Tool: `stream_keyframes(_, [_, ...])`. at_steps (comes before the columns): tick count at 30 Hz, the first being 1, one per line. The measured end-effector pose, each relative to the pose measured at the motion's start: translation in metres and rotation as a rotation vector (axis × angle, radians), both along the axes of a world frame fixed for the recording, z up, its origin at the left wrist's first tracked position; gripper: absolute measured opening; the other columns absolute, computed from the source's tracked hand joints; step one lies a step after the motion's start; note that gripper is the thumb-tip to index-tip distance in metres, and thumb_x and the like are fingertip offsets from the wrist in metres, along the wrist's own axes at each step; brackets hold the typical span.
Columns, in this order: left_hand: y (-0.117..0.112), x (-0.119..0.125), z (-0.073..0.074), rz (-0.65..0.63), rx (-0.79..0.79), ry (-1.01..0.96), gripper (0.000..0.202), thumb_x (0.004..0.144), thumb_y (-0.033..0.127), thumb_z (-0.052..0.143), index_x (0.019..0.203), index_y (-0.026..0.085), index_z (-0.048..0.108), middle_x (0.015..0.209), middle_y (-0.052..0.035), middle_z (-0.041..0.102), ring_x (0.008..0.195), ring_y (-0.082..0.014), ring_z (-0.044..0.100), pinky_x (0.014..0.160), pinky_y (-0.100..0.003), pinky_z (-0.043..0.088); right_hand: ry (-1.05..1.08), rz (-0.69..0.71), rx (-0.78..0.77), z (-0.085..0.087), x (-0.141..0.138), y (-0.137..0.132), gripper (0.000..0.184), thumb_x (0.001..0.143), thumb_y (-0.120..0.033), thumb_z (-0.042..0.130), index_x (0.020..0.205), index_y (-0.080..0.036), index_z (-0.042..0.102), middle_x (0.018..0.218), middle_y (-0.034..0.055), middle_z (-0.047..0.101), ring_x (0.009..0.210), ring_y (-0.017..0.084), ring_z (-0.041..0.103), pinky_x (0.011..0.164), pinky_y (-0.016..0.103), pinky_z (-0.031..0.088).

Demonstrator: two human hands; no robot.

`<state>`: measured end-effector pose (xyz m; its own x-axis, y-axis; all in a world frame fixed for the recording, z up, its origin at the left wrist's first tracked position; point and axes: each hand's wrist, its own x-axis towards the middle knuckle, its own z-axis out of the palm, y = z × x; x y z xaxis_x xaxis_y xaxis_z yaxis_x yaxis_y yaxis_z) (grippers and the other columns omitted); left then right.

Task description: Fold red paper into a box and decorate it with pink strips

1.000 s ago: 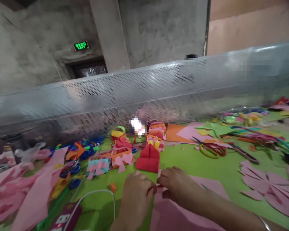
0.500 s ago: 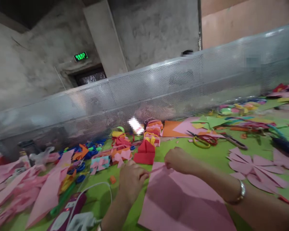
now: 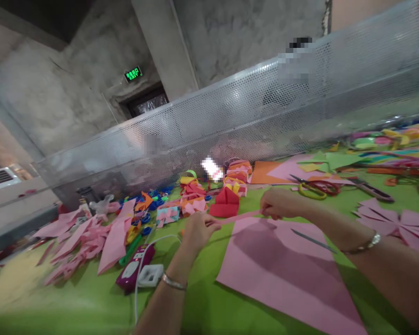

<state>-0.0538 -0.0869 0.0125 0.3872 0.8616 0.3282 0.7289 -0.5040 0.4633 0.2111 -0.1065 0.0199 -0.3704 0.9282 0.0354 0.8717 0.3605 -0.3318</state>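
A narrow strip of pink paper stretches between my two hands. My left hand pinches its left end, and my right hand is closed on its right end. Beneath the right hand lies a large pink sheet of paper, with a thin dark blade-like tool across its upper right. Just beyond the strip stands a folded red paper piece. Each wrist wears a silver bracelet.
Yellow-and-red-handled scissors and a grey-handled cutter lie at the back right. A pink paper flower is at right. Pink scraps and a purple power strip lie left. A perforated metal screen borders the green table.
My hands have moved farther apart, drawing the pink strip out between them. The view has shifted left, and the thin tool on the sheet now shows.
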Motion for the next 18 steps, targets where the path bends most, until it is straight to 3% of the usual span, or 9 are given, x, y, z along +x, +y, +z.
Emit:
stream_keyframes(5, [0.01,-0.009,0.005,0.058,-0.088,-0.28,0.016,0.063,0.031,0.065,0.064,0.016,0.071,0.055,-0.0016,0.064,0.049,-0.0117,0.05,0.048,-0.023,0.035,0.073,0.03,-0.011,0.005,0.002,-0.003,0.018,0.076,-0.018,0.044,0.077,-0.016,0.062,0.059,-0.0002,0.068,0.052,0.012,0.062,0.051,0.018,0.04])
stream_keyframes(11, [0.005,-0.007,0.011,0.083,-0.067,-0.484,0.015,0.059,0.031,0.067,0.06,0.016,0.069,0.053,-0.0005,0.063,0.048,-0.0105,0.049,0.047,-0.021,0.037,-0.023,-0.061,0.205,0.001,-0.005,0.0,0.017,0.075,-0.01,0.047,0.068,-0.016,0.062,0.072,0.0062,0.068,0.069,0.019,0.062,0.058,0.025,0.036])
stream_keyframes(14, [-0.006,0.006,0.007,0.067,-0.035,-0.501,0.01,0.057,0.028,0.07,0.057,0.018,0.07,0.052,0.0002,0.061,0.048,-0.0101,0.047,0.047,-0.021,0.035,-0.063,-0.075,0.272,-0.002,-0.024,-0.004,0.014,0.072,-0.009,0.055,0.078,-0.016,0.065,0.082,0.0083,0.068,0.079,0.023,0.061,0.063,0.027,0.037])
stream_keyframes(18, [-0.023,0.025,-0.001,0.007,0.011,-0.488,0.006,0.059,0.025,0.071,0.055,0.021,0.069,0.054,0.0001,0.062,0.052,-0.0106,0.048,0.051,-0.022,0.036,-0.065,0.06,0.368,-0.009,-0.06,-0.017,0.011,0.08,-0.017,0.056,0.086,-0.018,0.064,0.086,0.006,0.068,0.081,0.021,0.061,0.066,0.027,0.038])
